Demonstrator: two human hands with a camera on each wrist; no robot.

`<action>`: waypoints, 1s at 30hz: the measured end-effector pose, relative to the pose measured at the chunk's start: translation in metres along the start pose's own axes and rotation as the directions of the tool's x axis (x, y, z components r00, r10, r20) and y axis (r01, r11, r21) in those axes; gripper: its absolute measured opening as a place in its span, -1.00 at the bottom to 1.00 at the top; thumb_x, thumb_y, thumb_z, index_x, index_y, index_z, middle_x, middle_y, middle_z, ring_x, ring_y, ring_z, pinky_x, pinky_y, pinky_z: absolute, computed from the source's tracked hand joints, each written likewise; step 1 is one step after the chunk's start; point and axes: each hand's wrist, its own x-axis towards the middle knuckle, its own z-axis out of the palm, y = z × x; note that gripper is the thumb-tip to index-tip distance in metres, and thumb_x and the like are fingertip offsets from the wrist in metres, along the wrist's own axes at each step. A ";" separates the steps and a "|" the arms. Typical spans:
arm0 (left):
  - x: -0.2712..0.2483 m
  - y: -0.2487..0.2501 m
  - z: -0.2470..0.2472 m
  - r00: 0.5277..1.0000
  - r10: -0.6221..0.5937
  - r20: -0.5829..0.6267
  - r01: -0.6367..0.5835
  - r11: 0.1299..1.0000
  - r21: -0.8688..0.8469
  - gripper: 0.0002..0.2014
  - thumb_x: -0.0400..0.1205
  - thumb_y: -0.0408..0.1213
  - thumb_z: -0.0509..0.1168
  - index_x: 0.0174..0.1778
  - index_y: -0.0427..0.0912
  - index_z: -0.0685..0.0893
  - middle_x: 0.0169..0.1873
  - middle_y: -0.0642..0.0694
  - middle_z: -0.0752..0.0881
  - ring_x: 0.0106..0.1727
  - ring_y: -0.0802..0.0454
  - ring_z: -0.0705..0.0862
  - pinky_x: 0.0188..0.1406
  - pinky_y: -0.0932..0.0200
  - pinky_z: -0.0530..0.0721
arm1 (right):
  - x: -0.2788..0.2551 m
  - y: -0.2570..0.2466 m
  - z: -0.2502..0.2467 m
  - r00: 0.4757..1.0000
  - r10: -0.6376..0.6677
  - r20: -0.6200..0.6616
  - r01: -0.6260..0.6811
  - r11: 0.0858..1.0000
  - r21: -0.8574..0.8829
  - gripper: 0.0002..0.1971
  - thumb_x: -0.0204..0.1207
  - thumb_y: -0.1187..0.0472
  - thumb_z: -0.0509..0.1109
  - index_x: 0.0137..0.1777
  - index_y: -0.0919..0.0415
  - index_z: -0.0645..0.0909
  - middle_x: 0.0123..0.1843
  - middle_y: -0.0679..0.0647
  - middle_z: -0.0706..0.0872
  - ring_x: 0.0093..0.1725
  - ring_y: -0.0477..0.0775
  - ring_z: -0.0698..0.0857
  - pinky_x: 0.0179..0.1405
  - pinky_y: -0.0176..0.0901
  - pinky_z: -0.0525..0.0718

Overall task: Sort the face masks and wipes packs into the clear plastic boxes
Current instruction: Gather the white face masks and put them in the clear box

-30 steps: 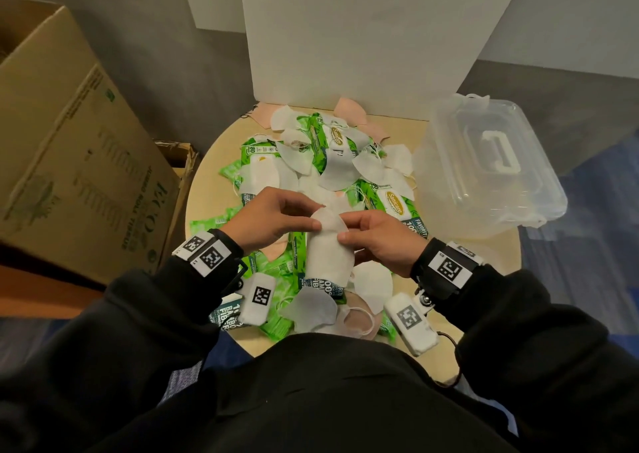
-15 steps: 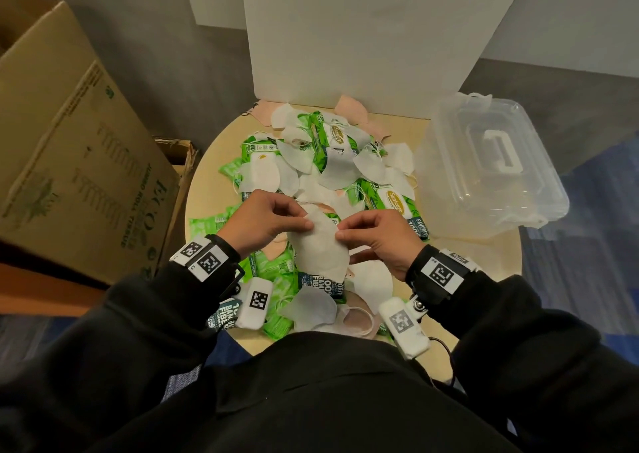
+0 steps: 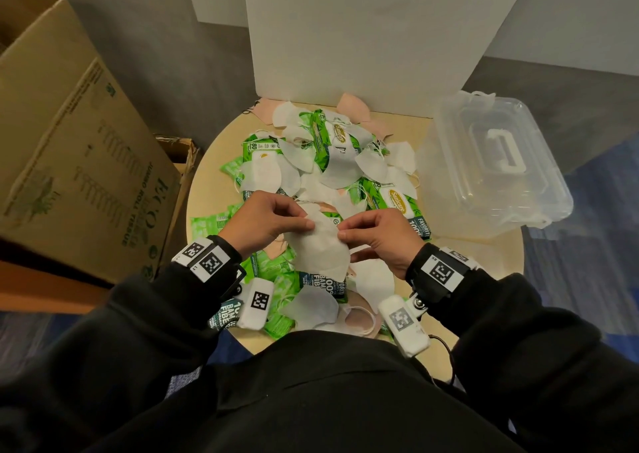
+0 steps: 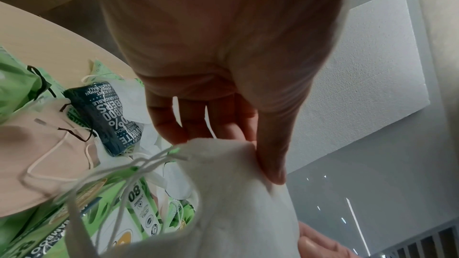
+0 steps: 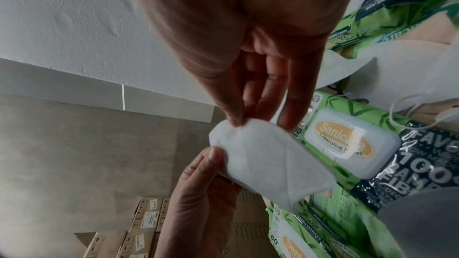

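A white face mask [image 3: 321, 248] [image 4: 238, 199] [image 5: 263, 162] hangs above the pile on the round table [image 3: 460, 266]. My left hand [image 3: 273, 224] [image 4: 223, 105] pinches its upper left edge and my right hand [image 3: 377, 238] [image 5: 258, 93] pinches its upper right edge. Under it lie several white and pink masks [image 3: 345, 165] mixed with green wipes packs [image 3: 397, 203] [image 5: 347, 142]. A clear plastic box [image 3: 498, 165] with its lid on and a white handle stands at the table's right side.
A large cardboard box [image 3: 79, 155] leans to the left of the table. A white foam board [image 3: 363, 30] stands upright at the table's far edge. Grey floor and blue carpet surround the table.
The mask has spread wider between my two hands and tilted to the right. Both hands stayed over the near middle of the pile.
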 end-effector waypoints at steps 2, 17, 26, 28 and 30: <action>0.000 0.000 0.000 1.000 -0.003 0.003 0.003 1.000 0.005 -0.82 0.46 -0.31 0.67 -0.21 -0.34 0.85 -0.23 -0.20 0.84 -0.18 0.08 0.72 -0.03 0.11 0.62 | 0.000 -0.001 0.000 1.000 0.002 0.007 -0.002 1.000 0.004 -0.82 0.47 0.49 0.57 0.06 0.50 0.78 -0.17 0.26 0.83 -0.25 0.11 0.81 -0.29 -0.05 0.86; -0.004 0.001 -0.001 0.999 0.030 -0.016 -0.029 0.998 0.059 -0.84 0.47 -0.28 0.66 -0.20 -0.29 0.86 -0.17 -0.32 0.84 -0.15 0.04 0.72 0.01 0.00 0.64 | 0.001 0.003 -0.002 1.000 0.019 0.018 -0.020 0.999 0.026 -0.83 0.46 0.48 0.58 0.04 0.46 0.78 -0.17 0.25 0.82 -0.24 0.14 0.79 -0.30 -0.06 0.85; -0.016 0.023 0.008 0.852 0.498 -0.161 -0.397 0.816 0.421 -0.87 0.55 -0.14 0.61 -0.20 -0.11 0.86 -0.32 0.09 0.80 -0.26 0.18 0.69 -0.22 0.15 0.65 | 0.008 0.010 0.001 0.911 0.412 0.018 -0.409 0.896 0.174 -0.55 0.65 -0.21 0.38 -0.14 0.23 0.59 -0.38 0.19 0.66 -0.51 0.12 0.65 -0.40 0.12 0.80; -0.017 0.025 0.012 0.751 0.657 -0.061 -0.500 0.627 0.597 -0.86 0.58 -0.10 0.57 -0.18 -0.06 0.83 -0.30 0.11 0.77 -0.22 0.08 0.68 -0.23 0.07 0.60 | 0.009 0.009 0.005 0.875 0.470 0.119 -0.485 0.849 0.213 -0.46 0.65 -0.29 0.31 -0.13 0.26 0.63 -0.39 0.21 0.71 -0.52 0.12 0.69 -0.47 0.05 0.78; -0.017 0.025 0.018 0.675 0.732 0.090 -0.564 0.434 0.702 -0.86 0.61 -0.12 0.55 -0.20 -0.07 0.80 -0.33 0.05 0.74 -0.21 -0.06 0.66 -0.27 0.04 0.55 | 0.012 0.006 0.008 0.890 0.443 0.107 -0.456 0.859 0.232 -0.52 0.68 -0.21 0.33 -0.04 0.29 0.67 -0.31 0.22 0.77 -0.47 0.11 0.74 -0.51 0.03 0.78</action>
